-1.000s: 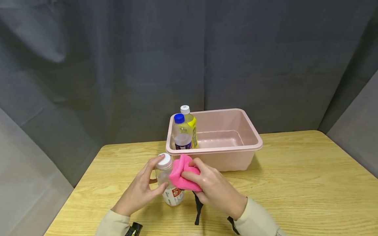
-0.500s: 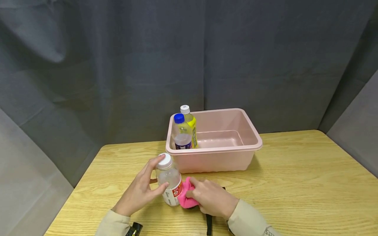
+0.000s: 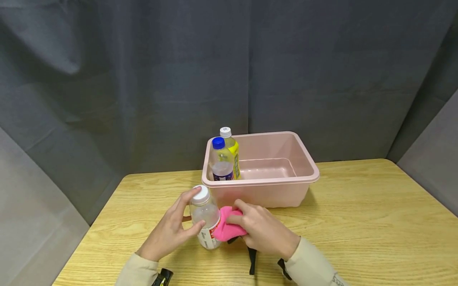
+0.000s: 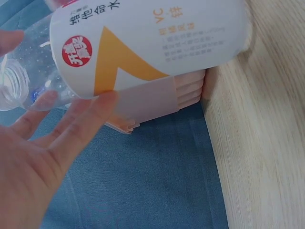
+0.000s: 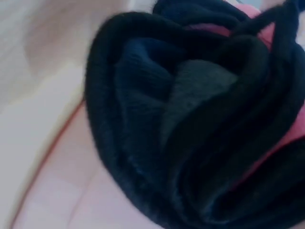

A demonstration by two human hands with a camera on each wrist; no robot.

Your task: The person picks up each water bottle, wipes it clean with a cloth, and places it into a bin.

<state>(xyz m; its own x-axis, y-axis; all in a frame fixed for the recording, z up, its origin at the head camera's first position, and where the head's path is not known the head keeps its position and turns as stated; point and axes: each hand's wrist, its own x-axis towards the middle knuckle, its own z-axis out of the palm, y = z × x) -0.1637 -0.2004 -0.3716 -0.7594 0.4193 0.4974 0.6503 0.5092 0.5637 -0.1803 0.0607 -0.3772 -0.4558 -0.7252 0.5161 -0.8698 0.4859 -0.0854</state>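
A clear plastic bottle (image 3: 205, 214) with a white cap and printed label stands on the table. My left hand (image 3: 172, 227) holds it from the left, one finger on the cap and the thumb on its near side. In the left wrist view, that hand's fingers (image 4: 78, 129) lie along the bottle (image 4: 119, 52). My right hand (image 3: 262, 227) grips a bunched pink cloth (image 3: 229, 224) against the bottle's right side, over part of the label. Dark folds of the cloth (image 5: 190, 114) fill much of the right wrist view, and a black strap hangs below it.
Just behind the hands, a pink plastic tub (image 3: 264, 192) stands on the wooden table (image 3: 358, 222). At its left end are a blue-capped bottle (image 3: 221, 161) and a yellow-labelled bottle (image 3: 234, 153). Dark curtain (image 3: 186, 79) hangs behind the table.
Along the bottle's right side, my right hand and the cloth went down from near the shoulder to the lower label, then partway up again. My left hand and the bottle stayed in place.
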